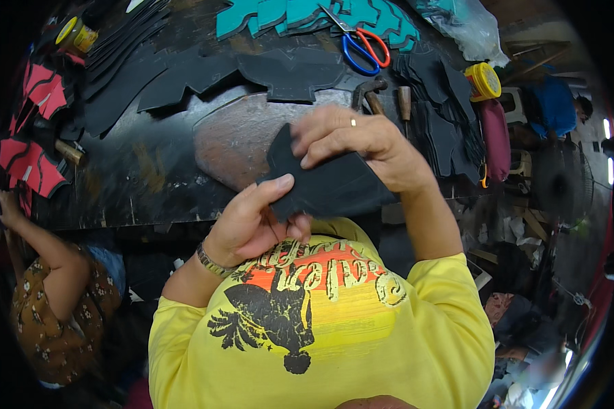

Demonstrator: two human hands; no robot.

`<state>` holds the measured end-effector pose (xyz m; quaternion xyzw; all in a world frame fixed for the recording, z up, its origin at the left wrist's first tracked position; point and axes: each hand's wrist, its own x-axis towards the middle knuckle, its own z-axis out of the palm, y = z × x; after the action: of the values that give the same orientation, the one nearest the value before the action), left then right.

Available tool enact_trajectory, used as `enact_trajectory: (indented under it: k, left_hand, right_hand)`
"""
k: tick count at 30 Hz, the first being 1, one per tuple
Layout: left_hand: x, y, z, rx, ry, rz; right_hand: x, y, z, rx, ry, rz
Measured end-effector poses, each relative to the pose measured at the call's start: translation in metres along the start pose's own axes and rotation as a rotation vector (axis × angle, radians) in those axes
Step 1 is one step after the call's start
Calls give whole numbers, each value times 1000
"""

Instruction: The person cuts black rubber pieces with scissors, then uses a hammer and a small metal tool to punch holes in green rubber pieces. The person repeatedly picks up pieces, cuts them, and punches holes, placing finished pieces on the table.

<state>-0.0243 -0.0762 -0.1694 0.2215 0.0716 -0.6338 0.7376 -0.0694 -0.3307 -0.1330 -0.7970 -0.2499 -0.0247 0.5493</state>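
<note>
A flat black cut-out piece (334, 187), like leather or sheet material, is held just above the near edge of the table. My left hand (249, 218) grips its left side, with the thumb lying on top and the other fingers beneath. Over the upper edge of the piece, my right hand (368, 146) bends its fingers onto the surface; some fingertips are smeared by motion and its thumb is hidden. Behind the piece lies a worn brownish slab (228, 133).
Black cut pieces (286, 71) and teal ones (307, 15) lie along the far side. Scissors (361, 51), a hammer (370, 95) and a wooden-handled tool (404, 102) rest right. Yellow tubs (483, 82) flank the table. At left, a co-worker's arm (41, 249) reaches toward red pieces (31, 167).
</note>
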Motion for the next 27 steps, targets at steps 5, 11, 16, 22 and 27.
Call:
enact_trajectory:
  k: [5,11,16,22,27]
  left_hand:
    - [-18,29,19,572,-734,238]
    - [34,50,11,1126,236,834]
    - [70,56,-10,1389,195,473]
    - [74,47,-4,1765,274,618]
    - [73,50,-5,1818,214,744]
  right_hand:
    - [-31,-19,33,617,494,421]
    - [-42,-3,63,566,319,812]
    - [-52,-15,31,-217,496,769]
    - [-73,38,-42,-1304,536,942]
    - [-68,82,-47,-1207,532,986]
